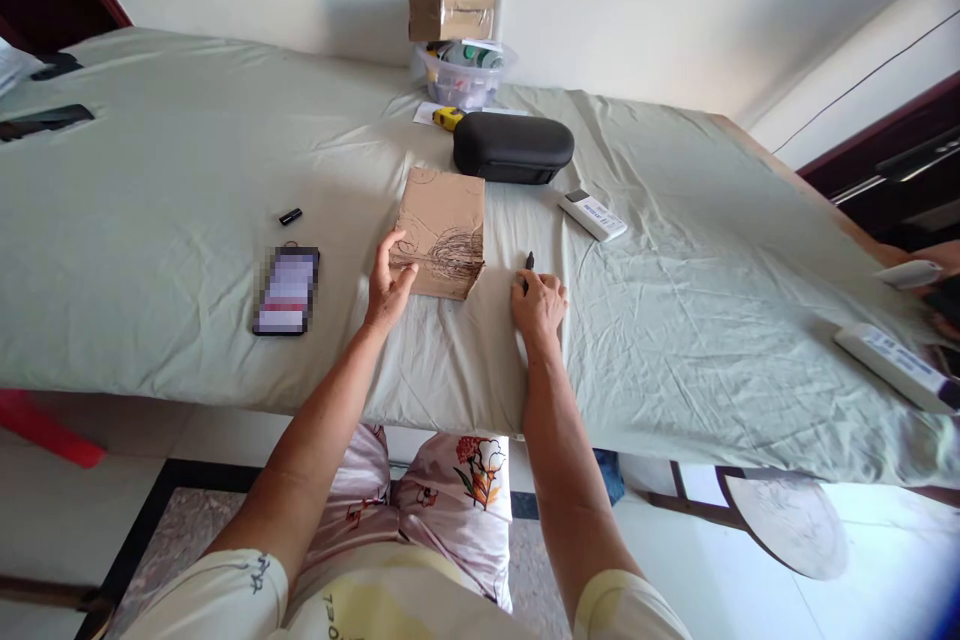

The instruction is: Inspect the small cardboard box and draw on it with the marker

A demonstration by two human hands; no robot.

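A brown cardboard piece with a dark line drawing lies on the pale green sheet. My left hand rests at its lower left edge, thumb and fingers pinching the cardboard. My right hand sits on the sheet just right of the cardboard, fingers curled around a black marker whose tip pokes out above the knuckles. A black marker cap lies apart to the left.
A phone lies left of my left hand. Behind the cardboard are a black oval case, a white remote, a plastic tub with a small box on top. Another remote lies far right.
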